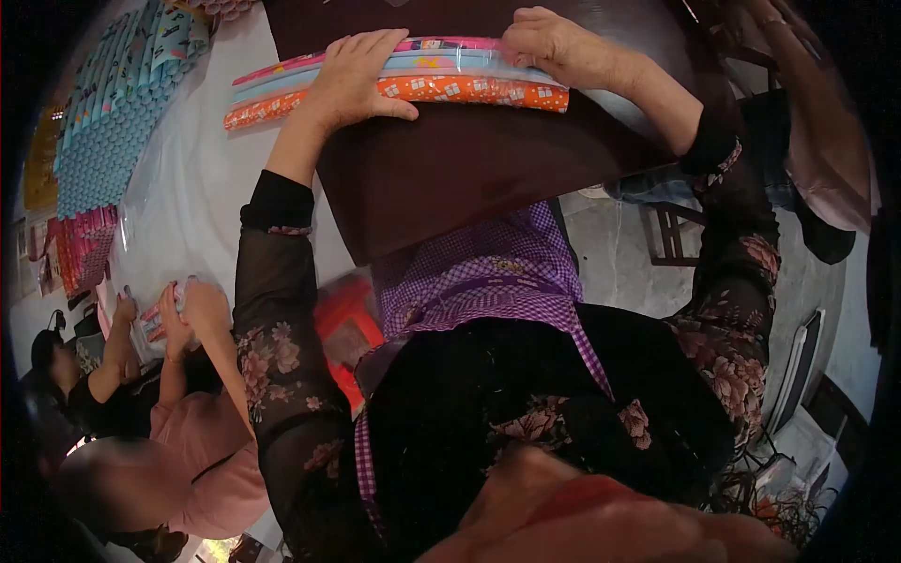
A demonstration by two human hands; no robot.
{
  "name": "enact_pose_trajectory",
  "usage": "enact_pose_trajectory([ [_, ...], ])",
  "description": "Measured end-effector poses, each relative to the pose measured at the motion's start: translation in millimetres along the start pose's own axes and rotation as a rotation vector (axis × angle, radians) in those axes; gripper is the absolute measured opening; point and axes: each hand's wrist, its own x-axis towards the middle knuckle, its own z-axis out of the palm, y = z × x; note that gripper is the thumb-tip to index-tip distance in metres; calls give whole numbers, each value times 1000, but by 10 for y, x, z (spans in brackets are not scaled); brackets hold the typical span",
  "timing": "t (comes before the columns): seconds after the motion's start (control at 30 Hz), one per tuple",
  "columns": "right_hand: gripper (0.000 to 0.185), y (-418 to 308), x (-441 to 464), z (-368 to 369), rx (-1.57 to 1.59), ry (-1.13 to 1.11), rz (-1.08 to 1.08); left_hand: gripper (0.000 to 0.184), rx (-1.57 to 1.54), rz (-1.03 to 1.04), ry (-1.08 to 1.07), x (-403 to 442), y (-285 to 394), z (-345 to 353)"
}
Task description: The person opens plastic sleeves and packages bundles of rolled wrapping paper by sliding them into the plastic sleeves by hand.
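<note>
Several long paper rolls, pink, light blue and an orange one (pixel 422 89) with a gift print, lie side by side across a dark brown table (pixel 413 178). Clear plastic film shines over their right part. My left hand (pixel 361 80) lies spread across the rolls left of their middle, thumb over the orange one. Near their right end my right hand (pixel 544 42) has its fingers curled together at the far edge of the bundle; what it pinches is too small to make out.
Stacked light blue rolls (pixel 103 159) and pink rolls (pixel 86 244) stand on a white-covered table (pixel 188 206) to the left. Co-workers sit at lower left, one in a pink top (pixel 211 460). A red stool (pixel 349 324) is below the table; another person is at upper right.
</note>
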Motion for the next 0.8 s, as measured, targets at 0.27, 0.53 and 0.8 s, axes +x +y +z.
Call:
enact_pose_trajectory([
  [0.27,21,147,-328,-4,119,10,186,108,-26,16,-40,-16,-90,35],
  [0.53,23,-80,-234,24,633,-113,690,104,-3,16,-8,-48,-74,26],
  [0.8,16,-292,-101,-111,1705,-267,865,100,-25,7,9,-6,-41,29],
])
